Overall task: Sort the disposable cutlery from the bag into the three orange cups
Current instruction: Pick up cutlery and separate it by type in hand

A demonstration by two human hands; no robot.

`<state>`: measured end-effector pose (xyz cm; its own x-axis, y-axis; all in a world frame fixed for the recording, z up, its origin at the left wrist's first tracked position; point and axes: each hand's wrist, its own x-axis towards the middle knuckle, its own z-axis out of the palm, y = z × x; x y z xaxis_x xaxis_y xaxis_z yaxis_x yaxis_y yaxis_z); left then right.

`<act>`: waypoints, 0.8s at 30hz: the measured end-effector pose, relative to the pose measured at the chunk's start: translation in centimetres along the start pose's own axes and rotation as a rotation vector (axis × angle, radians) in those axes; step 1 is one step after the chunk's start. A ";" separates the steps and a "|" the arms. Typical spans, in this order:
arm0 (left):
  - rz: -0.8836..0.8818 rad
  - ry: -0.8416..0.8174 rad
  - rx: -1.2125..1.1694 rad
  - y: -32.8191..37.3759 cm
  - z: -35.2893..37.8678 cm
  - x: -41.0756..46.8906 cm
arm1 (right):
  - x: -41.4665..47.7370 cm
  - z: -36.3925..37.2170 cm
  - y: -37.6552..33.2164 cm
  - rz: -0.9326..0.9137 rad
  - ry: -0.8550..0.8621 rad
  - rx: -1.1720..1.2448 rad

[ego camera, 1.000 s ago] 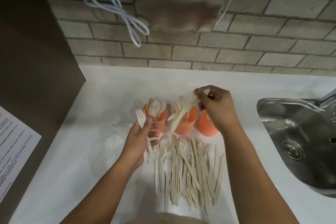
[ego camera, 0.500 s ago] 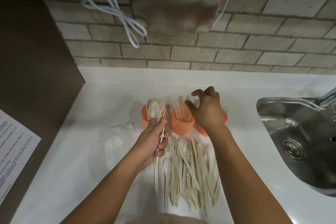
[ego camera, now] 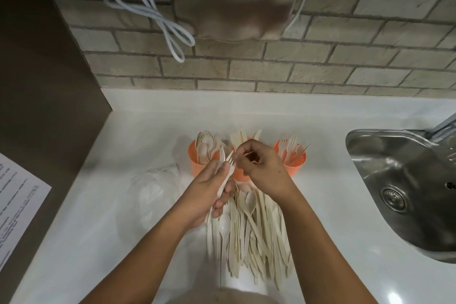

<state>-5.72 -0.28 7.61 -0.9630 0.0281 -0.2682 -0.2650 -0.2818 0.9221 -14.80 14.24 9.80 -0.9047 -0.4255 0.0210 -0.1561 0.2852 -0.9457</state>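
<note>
Sorting disposable cutlery at a white counter [ego camera: 118,242], a person appears to be handing one pale fork [ego camera: 227,168] from one hand to the other. The left hand [ego camera: 207,195] is gripping the fork's handle with curled fingers, tines pointing up and away, probably so the other hand can take it by the head. The right hand [ego camera: 264,168] is pinching at the tines with thumb and forefinger, its other fingers curled.

Just beyond both hands, three orange cups are standing in a row. The spoon cup [ego camera: 196,160] is past the left hand and the knife cup [ego camera: 238,174] is mostly hiding behind the knuckles. The fork cup [ego camera: 296,164] is just past the right hand, so it is likely this fork's destination.

Under the wrists the unsorted pile [ego camera: 254,234] is lying fanned out, handles toward the person, making single pieces easy to pick. A clear bag [ego camera: 158,187], seemingly empty, is lying crumpled beside the left hand. A steel sink [ego camera: 394,180] is sitting well beyond the right forearm.
</note>
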 end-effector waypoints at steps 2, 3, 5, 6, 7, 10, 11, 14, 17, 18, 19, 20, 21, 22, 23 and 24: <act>0.044 0.026 0.196 -0.2 -0.2 0.3 | 0.1 0.0 -0.1 0.029 0.026 0.026; 0.069 0.037 0.312 -0.2 -0.1 0.3 | 0.2 0.0 -0.3 0.030 0.039 0.020; 0.112 0.066 0.474 -0.3 0.2 0.2 | 0.3 0.1 -0.8 0.032 0.035 0.022; 0.136 0.090 0.524 -0.3 0.3 0.2 | 0.3 0.2 -1.0 0.040 0.015 0.048; 0.158 0.113 0.558 -0.3 0.5 0.3 | 0.2 0.2 -1.3 0.058 -0.014 0.080; 0.207 0.149 0.592 -0.3 0.6 0.6 | -0.2 0.3 -1.1 0.063 -0.078 0.069; 0.223 0.147 0.601 -0.3 0.6 0.6 | -0.2 0.4 -0.7 0.030 -0.052 0.036; 0.225 0.151 0.510 -0.4 0.8 0.6 | -0.1 0.3 0.3 -0.001 0.137 -0.061; 0.243 0.187 0.440 -0.3 1.2 0.8 | -0.4 -0.9 0.0 0.028 0.181 -0.034; 0.246 0.192 0.431 -0.2 1.5 1.0 | -0.7 -1.3 -0.3 0.027 0.143 0.004; 0.246 0.194 0.425 -0.1 1.8 1.2 | -0.9 -1.7 -0.5 0.022 0.106 0.038; 0.248 0.195 0.414 0.1 2.3 1.4 | -1.0 -2.1 -0.6 0.011 0.094 0.050; 0.254 0.196 0.402 0.2 2.8 1.6 | -1.0 -2.7 -0.6 -0.005 0.110 0.041; 0.269 0.199 0.399 0.2 3.4 1.7 | -0.9 -3.3 -0.6 -0.026 0.153 0.018; 0.295 0.205 0.409 0.2 3.9 1.9 | -0.7 -4.2 -0.5 -0.049 0.220 -0.005; 0.318 0.209 0.422 0.2 4.3 2.0 | -0.4 -5.4 -0.4 -0.077 0.301 -0.024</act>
<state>-7.87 3.90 8.44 -0.9796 -0.1984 0.0309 -0.0021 0.1637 0.9865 -16.51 18.93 11.91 -0.9660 -0.1738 0.1912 -0.2351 0.2839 -0.9296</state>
